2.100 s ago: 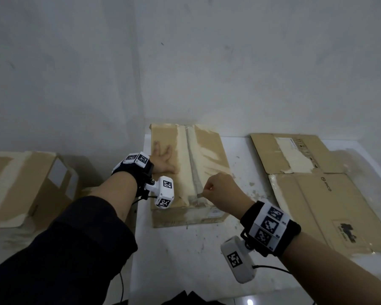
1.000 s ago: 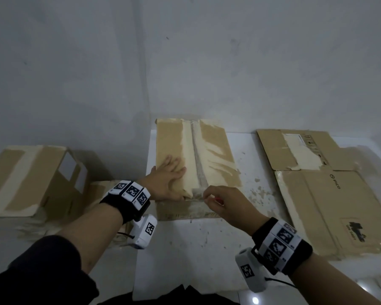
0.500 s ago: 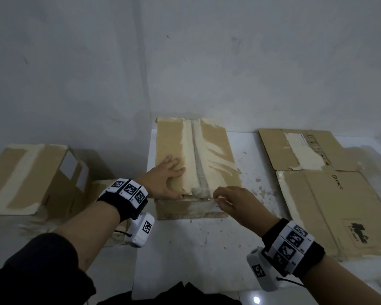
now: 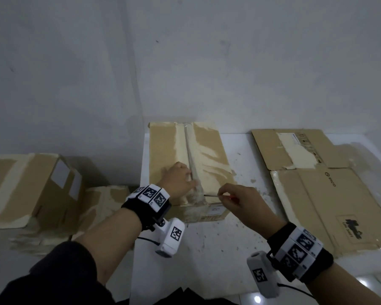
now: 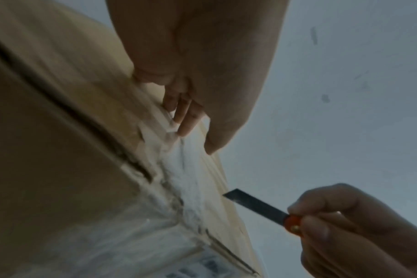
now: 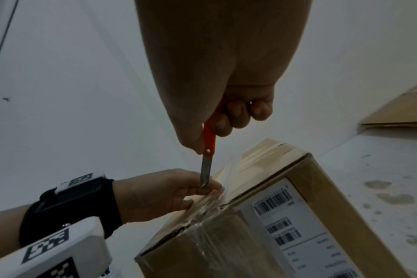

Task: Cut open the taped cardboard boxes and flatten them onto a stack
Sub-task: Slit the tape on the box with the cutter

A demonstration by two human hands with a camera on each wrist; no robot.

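Left hand (image 4: 178, 183) shifted onto box (image 4: 209, 159) seam, fingers flat, right hand (image 4: 242, 200) gripping knife (image 4: 213, 195).

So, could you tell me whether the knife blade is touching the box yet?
Cannot tell. In the left wrist view the blade tip meets the edge of the box with no clear gap; in the head view its tip reaches the bunched tape.

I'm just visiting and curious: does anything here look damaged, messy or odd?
Yes. The taped box on the white table has its brown top skin torn away in pale patches, and the clear tape at its near end is crumpled. The flattened cardboard on the right has similar pale patches. Specks and stains dot the table.
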